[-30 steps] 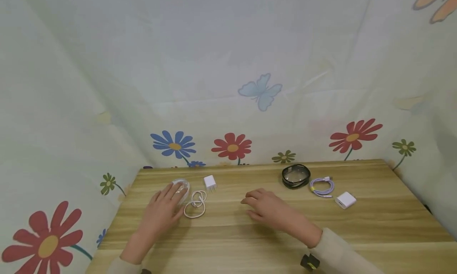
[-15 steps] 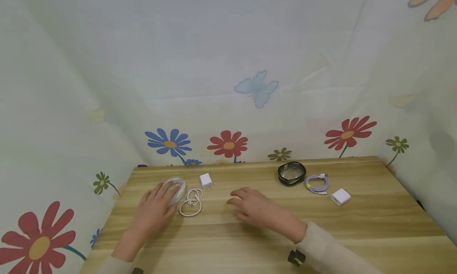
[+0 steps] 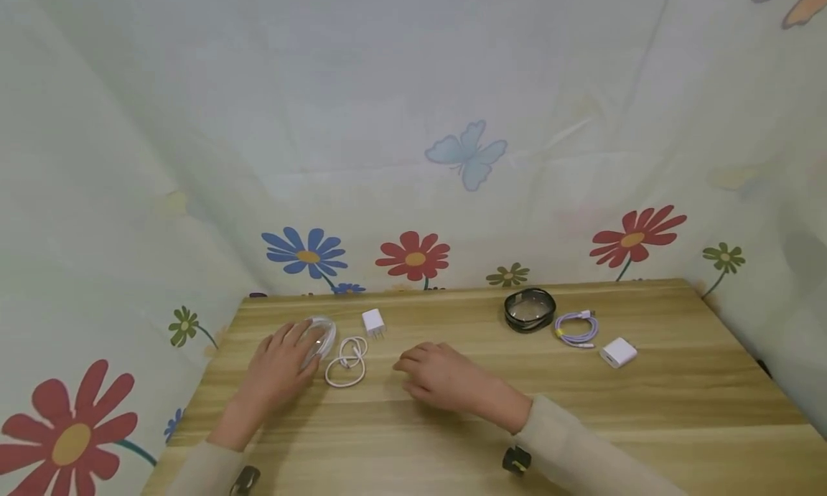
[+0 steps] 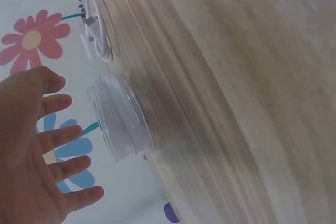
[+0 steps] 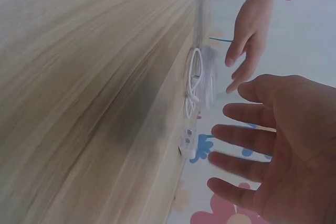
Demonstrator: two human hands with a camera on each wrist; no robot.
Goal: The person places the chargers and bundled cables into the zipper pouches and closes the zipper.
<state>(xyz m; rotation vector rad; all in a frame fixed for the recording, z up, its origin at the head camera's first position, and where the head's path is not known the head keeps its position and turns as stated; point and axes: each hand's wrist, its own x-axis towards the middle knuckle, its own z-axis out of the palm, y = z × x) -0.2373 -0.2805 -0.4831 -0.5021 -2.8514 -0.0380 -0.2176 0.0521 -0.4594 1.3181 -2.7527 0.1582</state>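
My left hand [image 3: 278, 367] hovers over a clear round case [image 3: 328, 336] at the left of the table; in the left wrist view its spread fingers stay apart from the case [image 4: 123, 119]. A white cable [image 3: 344, 386], loosely looped, lies just right of it. Behind that cable sits a white plug adapter [image 3: 372, 320] with its prongs toward me. To the right of the cable, my right hand [image 3: 446, 377] is held above the table, fingers loosely extended. The right wrist view shows nothing in its grasp, with the cable [image 5: 190, 85] and adapter [image 5: 187, 149] beyond.
A black-rimmed oval object [image 3: 530, 329] with a see-through middle lies at the back right. Beside it are a coiled purple cable [image 3: 573, 343] with a yellow tie and another white plug adapter [image 3: 618, 352]. Flower-printed cloth [image 3: 413, 123] hangs behind the wooden table [image 3: 388, 453].
My right hand has moved left toward the white cable. The left hand has stayed over the clear case, and the objects lie where they were; the head view has shifted slightly.
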